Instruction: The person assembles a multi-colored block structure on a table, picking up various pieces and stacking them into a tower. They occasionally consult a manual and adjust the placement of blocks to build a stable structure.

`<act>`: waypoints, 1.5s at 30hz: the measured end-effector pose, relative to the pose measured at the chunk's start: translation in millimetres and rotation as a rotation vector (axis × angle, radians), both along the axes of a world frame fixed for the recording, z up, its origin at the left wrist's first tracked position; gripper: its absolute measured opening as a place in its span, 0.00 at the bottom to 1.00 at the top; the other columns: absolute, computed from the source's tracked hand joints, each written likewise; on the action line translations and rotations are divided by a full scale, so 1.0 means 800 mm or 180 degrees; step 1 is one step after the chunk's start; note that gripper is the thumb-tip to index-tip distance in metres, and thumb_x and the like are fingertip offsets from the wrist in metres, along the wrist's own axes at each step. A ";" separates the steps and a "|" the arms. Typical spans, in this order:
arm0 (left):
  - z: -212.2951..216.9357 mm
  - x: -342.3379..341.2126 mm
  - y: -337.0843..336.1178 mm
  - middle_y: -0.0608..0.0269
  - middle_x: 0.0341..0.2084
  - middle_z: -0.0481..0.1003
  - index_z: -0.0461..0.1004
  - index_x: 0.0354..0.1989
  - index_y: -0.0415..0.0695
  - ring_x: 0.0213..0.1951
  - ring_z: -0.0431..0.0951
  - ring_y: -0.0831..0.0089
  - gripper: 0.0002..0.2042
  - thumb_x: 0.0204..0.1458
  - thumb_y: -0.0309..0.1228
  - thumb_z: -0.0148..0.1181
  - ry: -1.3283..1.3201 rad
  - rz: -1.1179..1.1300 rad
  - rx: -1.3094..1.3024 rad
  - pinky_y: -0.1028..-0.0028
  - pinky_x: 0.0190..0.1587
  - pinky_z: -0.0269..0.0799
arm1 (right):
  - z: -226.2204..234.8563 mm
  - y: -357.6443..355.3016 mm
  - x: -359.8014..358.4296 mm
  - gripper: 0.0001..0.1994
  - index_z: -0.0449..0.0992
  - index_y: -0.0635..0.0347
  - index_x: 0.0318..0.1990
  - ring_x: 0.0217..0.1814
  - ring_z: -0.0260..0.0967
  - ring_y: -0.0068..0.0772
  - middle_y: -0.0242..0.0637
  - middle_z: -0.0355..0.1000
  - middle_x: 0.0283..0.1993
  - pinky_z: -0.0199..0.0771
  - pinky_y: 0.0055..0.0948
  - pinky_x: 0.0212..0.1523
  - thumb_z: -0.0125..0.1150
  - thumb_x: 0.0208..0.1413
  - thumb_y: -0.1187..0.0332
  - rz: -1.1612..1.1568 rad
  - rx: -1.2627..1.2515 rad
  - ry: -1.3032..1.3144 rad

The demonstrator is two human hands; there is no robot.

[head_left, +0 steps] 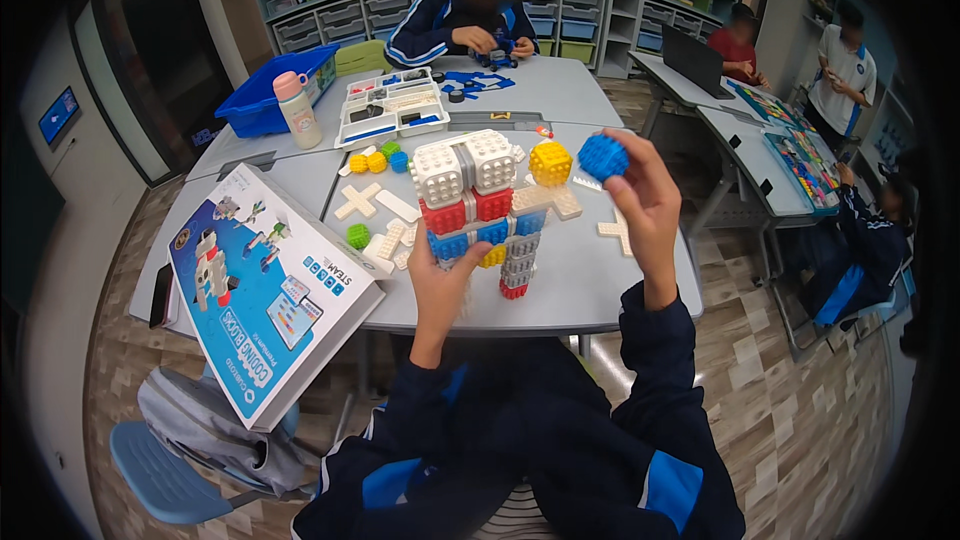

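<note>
My left hand [440, 292] is wrapped round a robot figure built of studded cube blocks [467, 175]. Its top is white with grey strips, below that come red and blue blocks, and a grey leg ends in a red block. In my right hand [648, 205], raised at the right, a blue studded block [603, 155] is pinched between thumb and fingers, apart from the figure. A yellow studded block [550, 163] shows beside the figure, above a beige cross-shaped connector [556, 202]; I cannot tell whether they are joined to it. My left palm hides part of the figure's lower side.
A large kit box [275, 290] leans over the table's left edge. Loose green block [358, 236] and beige connectors [358, 201] lie nearby. Farther back stand a pink-capped bottle [297, 110], a blue bin [270, 100] and a white parts tray [393, 105]. Opposite, a person handles dark blue parts.
</note>
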State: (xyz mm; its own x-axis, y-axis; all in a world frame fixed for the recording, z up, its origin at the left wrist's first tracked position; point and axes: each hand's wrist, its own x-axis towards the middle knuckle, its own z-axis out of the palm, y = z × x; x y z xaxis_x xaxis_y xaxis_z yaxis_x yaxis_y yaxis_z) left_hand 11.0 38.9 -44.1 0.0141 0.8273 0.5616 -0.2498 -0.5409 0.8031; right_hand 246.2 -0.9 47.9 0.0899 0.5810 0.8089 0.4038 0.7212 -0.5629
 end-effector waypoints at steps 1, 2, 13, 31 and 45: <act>-0.001 0.000 0.000 0.60 0.44 0.78 0.68 0.56 0.37 0.44 0.78 0.75 0.26 0.49 0.25 0.72 0.0017 -0.0022 -0.0034 0.74 0.48 0.73 | 0.002 -0.007 0.001 0.22 0.71 0.67 0.58 0.48 0.72 0.28 0.44 0.76 0.51 0.70 0.25 0.49 0.61 0.56 0.72 -0.0153 0.0154 -0.0459; -0.001 0.000 0.001 0.60 0.44 0.78 0.67 0.56 0.37 0.44 0.78 0.75 0.26 0.49 0.26 0.72 0.0030 -0.0041 -0.0065 0.74 0.48 0.73 | 0.002 -0.011 0.001 0.22 0.74 0.64 0.56 0.52 0.73 0.32 0.44 0.75 0.55 0.71 0.26 0.48 0.62 0.52 0.74 -0.0246 0.0110 -0.0743; 0.000 -0.002 -0.001 0.58 0.47 0.77 0.65 0.60 0.36 0.47 0.77 0.75 0.29 0.50 0.26 0.71 0.0049 -0.0165 -0.0272 0.73 0.50 0.73 | 0.000 -0.014 -0.013 0.28 0.76 0.58 0.52 0.53 0.73 0.44 0.46 0.72 0.57 0.75 0.35 0.48 0.72 0.37 0.77 -0.0253 0.0599 -0.1463; 0.001 -0.002 0.001 0.57 0.47 0.77 0.64 0.62 0.36 0.48 0.78 0.73 0.32 0.50 0.27 0.72 -0.0044 -0.0304 -0.0176 0.73 0.50 0.74 | 0.001 -0.005 -0.007 0.32 0.76 0.57 0.52 0.51 0.73 0.45 0.41 0.74 0.53 0.75 0.38 0.48 0.73 0.31 0.81 -0.0771 0.1225 -0.2227; 0.005 -0.003 -0.003 0.57 0.43 0.79 0.67 0.57 0.36 0.44 0.79 0.74 0.29 0.49 0.30 0.73 0.0070 -0.0229 -0.0253 0.74 0.47 0.75 | 0.000 -0.002 -0.004 0.30 0.78 0.59 0.50 0.49 0.75 0.44 0.43 0.75 0.51 0.77 0.36 0.46 0.74 0.31 0.80 -0.0860 0.1307 -0.2255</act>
